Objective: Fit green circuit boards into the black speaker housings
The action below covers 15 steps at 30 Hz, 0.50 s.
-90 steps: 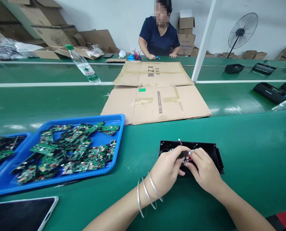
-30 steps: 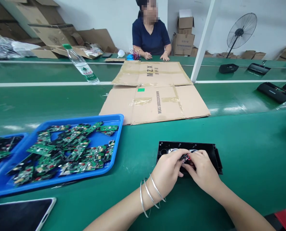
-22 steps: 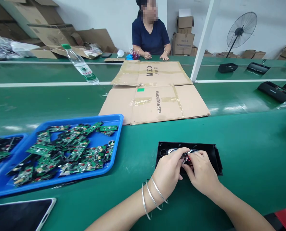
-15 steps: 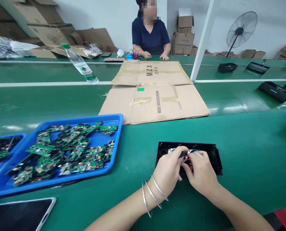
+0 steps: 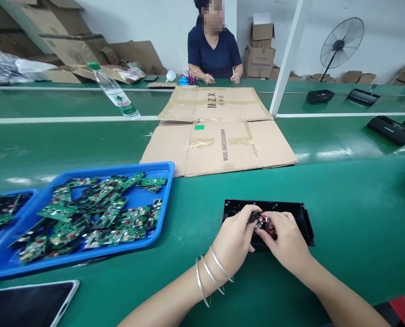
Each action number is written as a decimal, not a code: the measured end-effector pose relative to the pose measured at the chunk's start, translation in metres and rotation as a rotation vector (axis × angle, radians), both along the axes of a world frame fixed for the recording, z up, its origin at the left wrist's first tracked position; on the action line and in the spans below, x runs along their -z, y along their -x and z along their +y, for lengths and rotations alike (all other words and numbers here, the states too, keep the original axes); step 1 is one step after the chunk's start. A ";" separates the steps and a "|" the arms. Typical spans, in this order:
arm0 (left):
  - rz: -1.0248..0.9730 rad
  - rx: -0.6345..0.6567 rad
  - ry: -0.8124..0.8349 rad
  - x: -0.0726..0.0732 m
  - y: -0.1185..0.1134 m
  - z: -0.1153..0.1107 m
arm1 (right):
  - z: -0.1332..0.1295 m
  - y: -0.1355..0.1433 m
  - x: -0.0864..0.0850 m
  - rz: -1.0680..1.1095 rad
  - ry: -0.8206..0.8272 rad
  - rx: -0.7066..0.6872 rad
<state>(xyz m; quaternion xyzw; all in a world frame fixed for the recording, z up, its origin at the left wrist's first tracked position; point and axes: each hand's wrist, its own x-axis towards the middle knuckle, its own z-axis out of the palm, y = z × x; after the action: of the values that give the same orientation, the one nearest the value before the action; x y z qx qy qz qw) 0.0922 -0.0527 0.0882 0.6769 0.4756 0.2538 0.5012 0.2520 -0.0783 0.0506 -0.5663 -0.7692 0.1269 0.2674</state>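
Brown cardboard [image 5: 202, 156] lies printed "MZX" and "MEAS". Over a black casing [image 5: 303, 222], the left hand [image 5: 235, 234] pinches a small circuit board [image 5: 253, 217], the right hand [image 5: 288, 236] its red wires [image 5: 265, 220].

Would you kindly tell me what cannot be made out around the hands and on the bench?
All in the head view:
Small circuit board: partly covered by the left hand.
Red wires: too small to trace to their ends.
Black case: middle hidden by the left hand and right hand.
Far-left blue tray: cut off by the left edge.
Dark-screened device: cut off by left and bottom edges.
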 end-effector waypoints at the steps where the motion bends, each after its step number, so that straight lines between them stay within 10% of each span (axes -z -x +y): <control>1: 0.008 -0.017 -0.005 0.000 0.002 0.001 | 0.000 -0.002 0.000 0.014 0.020 0.016; 15: 0.154 -0.125 -0.158 -0.006 0.024 0.023 | 0.001 -0.007 0.005 0.137 -0.022 -0.012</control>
<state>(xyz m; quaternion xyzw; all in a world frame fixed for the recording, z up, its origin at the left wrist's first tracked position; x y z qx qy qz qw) 0.0679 -0.0295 0.0943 0.7007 0.5327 0.2684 0.3915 0.2586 -0.0775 0.0457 -0.5487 -0.7539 0.1586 0.3248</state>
